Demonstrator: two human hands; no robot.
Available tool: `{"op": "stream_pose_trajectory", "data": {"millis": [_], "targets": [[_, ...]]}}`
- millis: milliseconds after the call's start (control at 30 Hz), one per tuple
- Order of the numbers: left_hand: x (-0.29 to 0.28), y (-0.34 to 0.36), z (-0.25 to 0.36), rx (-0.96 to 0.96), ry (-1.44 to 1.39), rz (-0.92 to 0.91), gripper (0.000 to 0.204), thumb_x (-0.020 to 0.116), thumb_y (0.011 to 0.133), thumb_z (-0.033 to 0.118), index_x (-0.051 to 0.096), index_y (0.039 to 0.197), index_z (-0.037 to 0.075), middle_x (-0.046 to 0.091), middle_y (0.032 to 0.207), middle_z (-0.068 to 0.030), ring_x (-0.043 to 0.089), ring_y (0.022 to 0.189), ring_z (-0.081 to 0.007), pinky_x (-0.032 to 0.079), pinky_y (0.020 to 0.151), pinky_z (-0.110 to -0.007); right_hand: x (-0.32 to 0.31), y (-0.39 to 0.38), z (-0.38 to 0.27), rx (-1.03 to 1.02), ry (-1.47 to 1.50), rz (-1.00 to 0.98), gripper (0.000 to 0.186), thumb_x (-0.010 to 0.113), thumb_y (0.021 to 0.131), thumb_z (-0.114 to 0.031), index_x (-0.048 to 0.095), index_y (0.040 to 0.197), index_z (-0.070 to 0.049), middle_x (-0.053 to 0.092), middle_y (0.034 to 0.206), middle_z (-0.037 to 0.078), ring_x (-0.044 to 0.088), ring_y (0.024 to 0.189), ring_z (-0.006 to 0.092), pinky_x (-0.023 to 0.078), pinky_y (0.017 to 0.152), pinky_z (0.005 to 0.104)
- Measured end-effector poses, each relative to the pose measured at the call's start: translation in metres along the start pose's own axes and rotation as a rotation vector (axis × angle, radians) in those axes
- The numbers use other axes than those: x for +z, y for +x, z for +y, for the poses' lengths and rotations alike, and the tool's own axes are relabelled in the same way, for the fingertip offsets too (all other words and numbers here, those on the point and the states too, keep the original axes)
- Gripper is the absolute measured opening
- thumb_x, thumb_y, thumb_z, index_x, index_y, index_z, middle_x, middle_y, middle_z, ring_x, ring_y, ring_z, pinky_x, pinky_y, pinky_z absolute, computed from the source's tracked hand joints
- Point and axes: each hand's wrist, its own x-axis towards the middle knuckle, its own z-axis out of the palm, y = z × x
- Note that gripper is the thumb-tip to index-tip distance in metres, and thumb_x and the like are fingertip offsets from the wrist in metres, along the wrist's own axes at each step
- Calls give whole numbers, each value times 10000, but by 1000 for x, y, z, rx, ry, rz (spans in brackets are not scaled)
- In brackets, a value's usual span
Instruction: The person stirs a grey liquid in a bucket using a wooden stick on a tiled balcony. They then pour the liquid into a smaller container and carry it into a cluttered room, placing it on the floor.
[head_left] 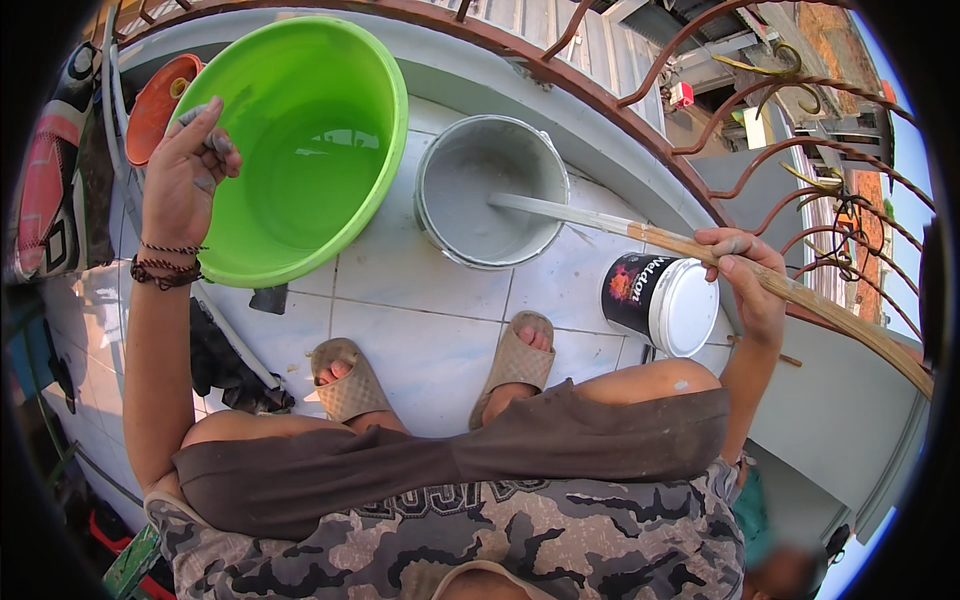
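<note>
A long wooden stick (660, 238) is held in my right hand (748, 275), its fingers closed round the shaft. The stick slants down to the left, and its grey-coated end dips into grey liquid, like paint, in a bucket (430, 215). My left hand (195, 165) is raised over the left side of a big lime-green basin (320, 235), empty, with fingers loosely bent and apart. Grey smears mark its fingers. Dark braided bands circle the left wrist. The basin stands left of the bucket; whether my hand touches its rim I cannot tell.
A black-labelled tub with a white lid (690, 308) lies on its side right of the bucket. An orange basin (150, 110) leans behind the green one. Black cloth or plastic (235, 365) lies by my left foot. A curved low wall with a rusty metal railing (690, 180) borders the tiles.
</note>
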Motion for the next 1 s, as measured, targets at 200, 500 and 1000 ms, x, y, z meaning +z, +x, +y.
{"op": "stream_pose_trajectory", "data": {"millis": [200, 500, 1000], "targets": [[3, -4, 5, 30, 13, -34, 180, 555, 969, 207, 557, 1066, 55, 534, 713, 19, 533, 638, -92, 449, 624, -234, -18, -27, -26, 22, -112, 35, 167, 577, 804, -23, 648, 924, 68, 648, 1061, 226, 602, 756, 171, 508, 688, 303], [1, -7, 7, 73, -7, -63, 181, 547, 972, 202, 552, 1079, 55, 545, 727, 14, 535, 650, -93, 445, 633, -239, -17, -43, -86, 23, -288, 26, 147, 561, 809, -38, 630, 899, 57, 643, 1032, 213, 630, 752, 180, 532, 690, 302], [-16, 3, 1, 70, -50, -66, 142, 568, 962, 195, 566, 1020, 66, 555, 719, 6, 552, 650, -104, 455, 627, -247, -37, -68, -108, -64, -289, 36, 150, 580, 843, -100, 593, 869, 47, 630, 1023, 215, 625, 703, 179, 538, 654, 304]]}}
